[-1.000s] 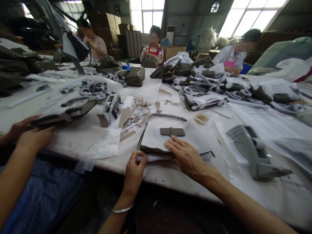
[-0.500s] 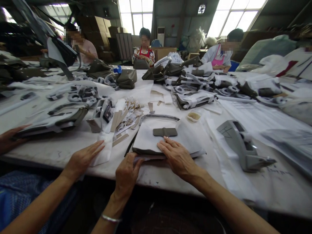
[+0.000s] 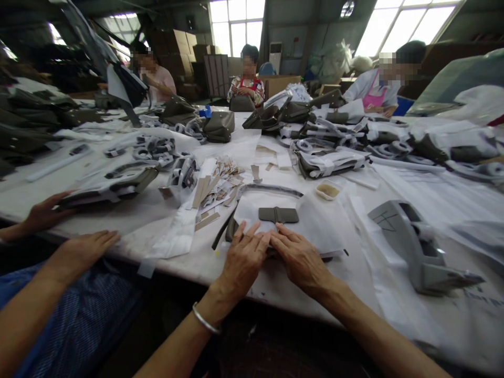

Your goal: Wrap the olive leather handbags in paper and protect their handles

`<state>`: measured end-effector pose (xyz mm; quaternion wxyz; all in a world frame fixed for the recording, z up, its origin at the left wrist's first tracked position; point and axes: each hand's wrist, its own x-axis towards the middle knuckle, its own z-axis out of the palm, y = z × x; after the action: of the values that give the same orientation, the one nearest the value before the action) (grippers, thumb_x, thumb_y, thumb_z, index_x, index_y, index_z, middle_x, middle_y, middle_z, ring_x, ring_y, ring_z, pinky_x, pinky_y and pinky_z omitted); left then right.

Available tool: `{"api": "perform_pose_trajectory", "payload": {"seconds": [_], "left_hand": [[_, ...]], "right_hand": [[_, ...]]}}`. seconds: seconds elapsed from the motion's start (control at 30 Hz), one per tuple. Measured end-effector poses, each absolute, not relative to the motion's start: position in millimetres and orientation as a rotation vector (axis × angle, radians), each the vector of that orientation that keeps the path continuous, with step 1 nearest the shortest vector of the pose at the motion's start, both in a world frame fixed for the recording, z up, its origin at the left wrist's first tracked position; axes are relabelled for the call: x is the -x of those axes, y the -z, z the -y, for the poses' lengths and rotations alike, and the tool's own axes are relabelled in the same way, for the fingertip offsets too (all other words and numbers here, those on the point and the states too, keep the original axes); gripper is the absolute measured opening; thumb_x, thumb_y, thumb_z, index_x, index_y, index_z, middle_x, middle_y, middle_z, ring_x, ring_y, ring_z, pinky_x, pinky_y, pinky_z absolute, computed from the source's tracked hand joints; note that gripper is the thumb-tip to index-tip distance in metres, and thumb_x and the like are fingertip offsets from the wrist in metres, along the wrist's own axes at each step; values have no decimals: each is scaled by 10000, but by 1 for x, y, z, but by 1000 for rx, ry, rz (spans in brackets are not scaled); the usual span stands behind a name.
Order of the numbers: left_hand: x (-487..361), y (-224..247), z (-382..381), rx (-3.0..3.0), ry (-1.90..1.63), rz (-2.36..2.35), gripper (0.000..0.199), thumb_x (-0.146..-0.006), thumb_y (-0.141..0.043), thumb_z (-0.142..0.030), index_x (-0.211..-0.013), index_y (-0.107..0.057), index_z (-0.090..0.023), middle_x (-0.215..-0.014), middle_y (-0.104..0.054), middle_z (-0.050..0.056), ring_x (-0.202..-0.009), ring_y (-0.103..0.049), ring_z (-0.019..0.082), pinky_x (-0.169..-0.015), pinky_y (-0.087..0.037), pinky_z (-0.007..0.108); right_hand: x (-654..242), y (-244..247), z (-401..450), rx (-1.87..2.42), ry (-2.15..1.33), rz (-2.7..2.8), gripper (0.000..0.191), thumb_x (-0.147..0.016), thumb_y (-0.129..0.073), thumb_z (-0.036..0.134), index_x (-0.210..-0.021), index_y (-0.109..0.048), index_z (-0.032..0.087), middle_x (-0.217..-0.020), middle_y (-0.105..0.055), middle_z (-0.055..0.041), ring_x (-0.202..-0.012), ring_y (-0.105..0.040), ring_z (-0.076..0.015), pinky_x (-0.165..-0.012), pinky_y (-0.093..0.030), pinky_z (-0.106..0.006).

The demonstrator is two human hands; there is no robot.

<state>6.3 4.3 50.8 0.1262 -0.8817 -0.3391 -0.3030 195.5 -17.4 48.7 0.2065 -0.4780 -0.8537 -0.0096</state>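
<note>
A dark olive handbag covered with white wrapping paper (image 3: pixel 317 231) lies flat at the table's front, its handle (image 3: pixel 271 188) curving out at the far side. On top of the paper is a dark olive leather tab (image 3: pixel 278 214). My left hand (image 3: pixel 244 255), with a silver bangle at the wrist, lies with fingers stretched over the bag's near edge. My right hand (image 3: pixel 298 258) rests flat beside it, fingertips just below the tab. The two hands nearly touch and hide most of the bag's near edge.
A tape dispenser (image 3: pixel 419 247) stands right; a small dish (image 3: pixel 327 190) sits behind the bag. Card strips (image 3: pixel 224 181) are heaped to the left. A neighbour's hand (image 3: pixel 81 252) is at the table edge beside another wrapped bag (image 3: pixel 114 184). Several bags (image 3: pixel 331 157) are piled behind.
My left hand has moved from gripping the bag's near left edge onto its top, close to my right hand. The neighbour's hand has drawn back left. The whole view has shifted slightly.
</note>
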Motion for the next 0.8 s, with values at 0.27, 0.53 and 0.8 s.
{"api": "perform_pose_trajectory", "payload": {"seconds": [0.27, 0.53, 0.8], "left_hand": [[-32, -58, -4, 2595, 516, 1060, 177, -925, -436, -41, -930, -597, -116, -745, -618, 28, -718, -621, 187, -1008, -458, 452], [-30, -70, -6, 2770, 321, 1076, 90, -918, -492, -89, -932, -537, -166, -863, -598, 48, -779, -596, 233, -701, -507, 368], [-36, -60, -12, 2909, 377, 1019, 132, -925, -451, -58, -969, -515, -164, -943, -602, 68, -880, -600, 223, -827, -515, 358]], "right_hand": [[-216, -70, 12, 1251, 8, 2409, 433, -817, -564, 40, -1225, -603, 177, -1346, -607, -133, -1331, -495, -275, -1062, -489, -448], [-257, -73, 9, 1409, 105, 2682, 580, -767, -662, 83, -1328, -540, 164, -1324, -633, -130, -1213, -592, -314, -1047, -461, -553], [-255, -47, 25, 1317, 247, 2529, 486, -881, -428, 20, -1325, -562, 164, -1323, -643, -93, -1202, -613, -260, -1045, -481, -483]]}}
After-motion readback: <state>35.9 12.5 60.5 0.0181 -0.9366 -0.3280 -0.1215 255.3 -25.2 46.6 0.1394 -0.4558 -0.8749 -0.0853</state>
